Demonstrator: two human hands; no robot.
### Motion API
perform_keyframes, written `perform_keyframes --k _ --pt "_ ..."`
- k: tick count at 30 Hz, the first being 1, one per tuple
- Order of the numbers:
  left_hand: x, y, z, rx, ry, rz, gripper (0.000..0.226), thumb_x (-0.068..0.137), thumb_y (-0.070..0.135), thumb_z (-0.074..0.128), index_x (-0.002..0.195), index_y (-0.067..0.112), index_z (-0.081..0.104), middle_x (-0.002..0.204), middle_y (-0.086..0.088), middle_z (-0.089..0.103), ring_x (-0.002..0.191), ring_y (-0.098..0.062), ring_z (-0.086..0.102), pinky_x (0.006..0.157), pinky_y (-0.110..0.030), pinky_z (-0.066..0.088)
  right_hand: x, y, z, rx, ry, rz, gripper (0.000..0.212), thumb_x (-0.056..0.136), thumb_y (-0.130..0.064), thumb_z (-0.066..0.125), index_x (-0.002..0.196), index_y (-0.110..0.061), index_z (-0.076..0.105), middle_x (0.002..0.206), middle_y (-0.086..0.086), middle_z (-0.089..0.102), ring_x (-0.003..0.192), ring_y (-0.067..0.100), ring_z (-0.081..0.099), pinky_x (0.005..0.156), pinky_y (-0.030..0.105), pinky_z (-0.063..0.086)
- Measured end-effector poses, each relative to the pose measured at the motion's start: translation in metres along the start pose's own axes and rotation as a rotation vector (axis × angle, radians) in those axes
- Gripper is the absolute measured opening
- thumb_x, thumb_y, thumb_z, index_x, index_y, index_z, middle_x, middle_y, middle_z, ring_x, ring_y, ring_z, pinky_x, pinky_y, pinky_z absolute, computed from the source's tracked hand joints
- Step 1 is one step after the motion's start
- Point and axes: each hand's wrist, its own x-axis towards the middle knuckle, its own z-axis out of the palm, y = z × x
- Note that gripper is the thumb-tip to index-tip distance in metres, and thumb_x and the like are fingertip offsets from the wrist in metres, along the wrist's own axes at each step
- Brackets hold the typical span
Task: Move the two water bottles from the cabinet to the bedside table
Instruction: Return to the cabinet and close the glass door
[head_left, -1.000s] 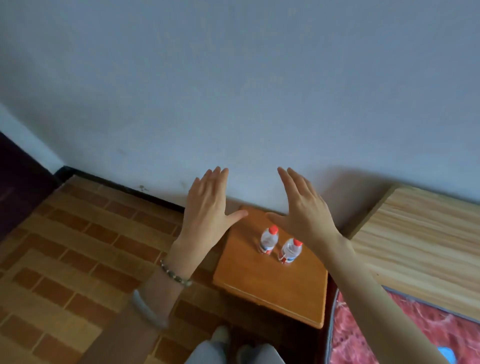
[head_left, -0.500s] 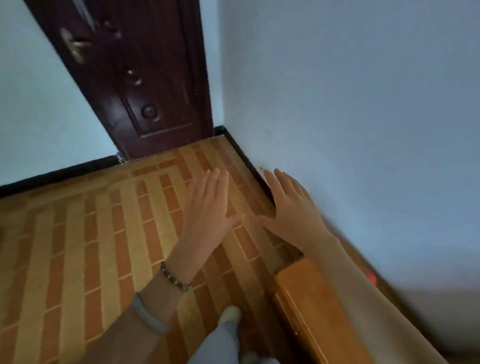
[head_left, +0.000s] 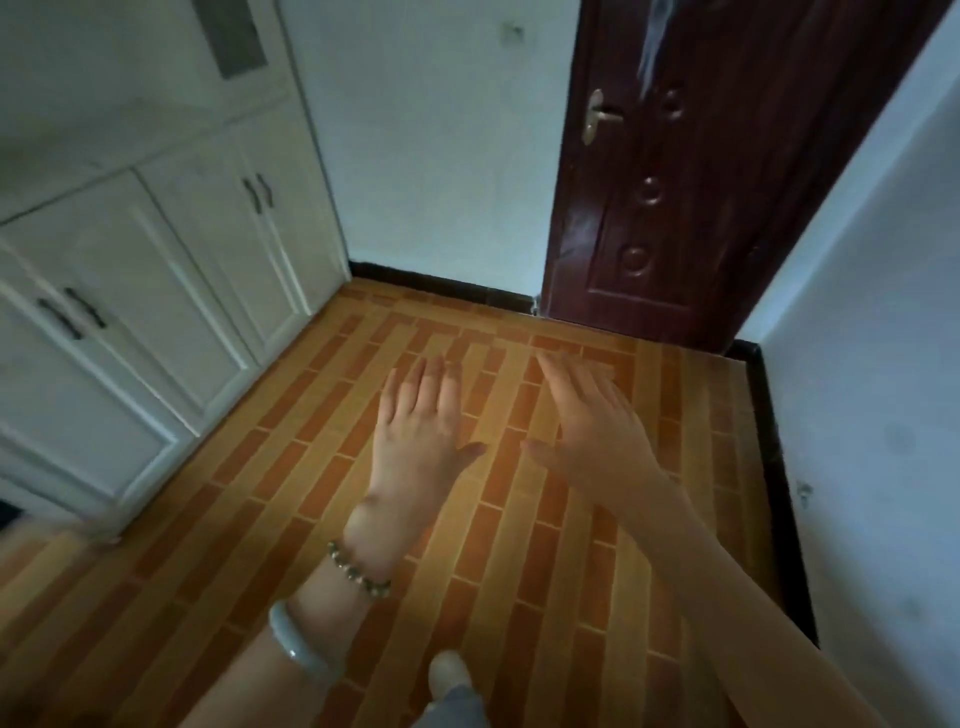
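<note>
Along the left side stands a white panelled cabinet (head_left: 156, 291) with four doors closed; two pairs of dark bar handles (head_left: 72, 313) show, four handles in all. No water bottle can be seen anywhere in the view, nor the bedside table. Over the orange-and-tan brick-patterned floor (head_left: 291, 499) the person holds out two bare hands, palms down. The left hand (head_left: 421, 431) is flat with fingers together and thumb spread, its grip released and holding nothing; its wrist carries two bracelets, one string of dark beads (head_left: 358, 569) and one pale smooth bangle (head_left: 298, 644). Just beside it, not touching, the right hand (head_left: 597, 431) is likewise spread flat, slightly blurred, its grip released and empty. Below, between the forearms, one pale shoe toe (head_left: 448, 670) shows. Farther right stands one dark reddish-brown wooden door (head_left: 691, 208) with one brass lever handle (head_left: 597, 115).
</note>
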Motion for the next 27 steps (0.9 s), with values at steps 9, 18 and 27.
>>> perform_keyframes --k 9,18,27 --pt "0.036 -0.100 0.008 0.086 0.020 -0.242 0.091 0.077 0.053 0.064 0.144 0.009 0.020 0.151 -0.012 0.027 0.140 -0.028 0.019 0.114 -0.042 0.004 0.122 -0.061 0.038 -0.079 0.022 -0.282 0.095 0.074 -0.043 0.071 0.144 -0.014 0.014 0.146 0.012 0.031 0.132 0.028 0.030 0.108 0.041 0.023" --pt "0.056 -0.198 0.010 0.137 0.042 -0.439 0.093 0.071 0.051 0.070 0.141 0.005 0.029 0.146 -0.016 0.036 0.137 -0.031 0.027 0.115 -0.046 0.014 0.212 -0.142 0.071 -0.013 -0.012 -0.490 0.093 0.075 -0.043 0.070 0.144 -0.016 0.015 0.148 0.011 0.028 0.134 0.027 0.028 0.106 0.039 0.028" --pt "0.082 -0.274 0.023 0.176 0.045 -0.593 0.089 0.077 0.054 0.061 0.143 0.007 0.025 0.150 -0.015 0.029 0.140 -0.031 0.021 0.114 -0.045 0.008 0.296 -0.203 0.102 0.027 -0.063 -0.661 0.092 0.075 -0.043 0.070 0.144 -0.015 0.016 0.149 0.012 0.027 0.135 0.028 0.026 0.107 0.038 0.024"
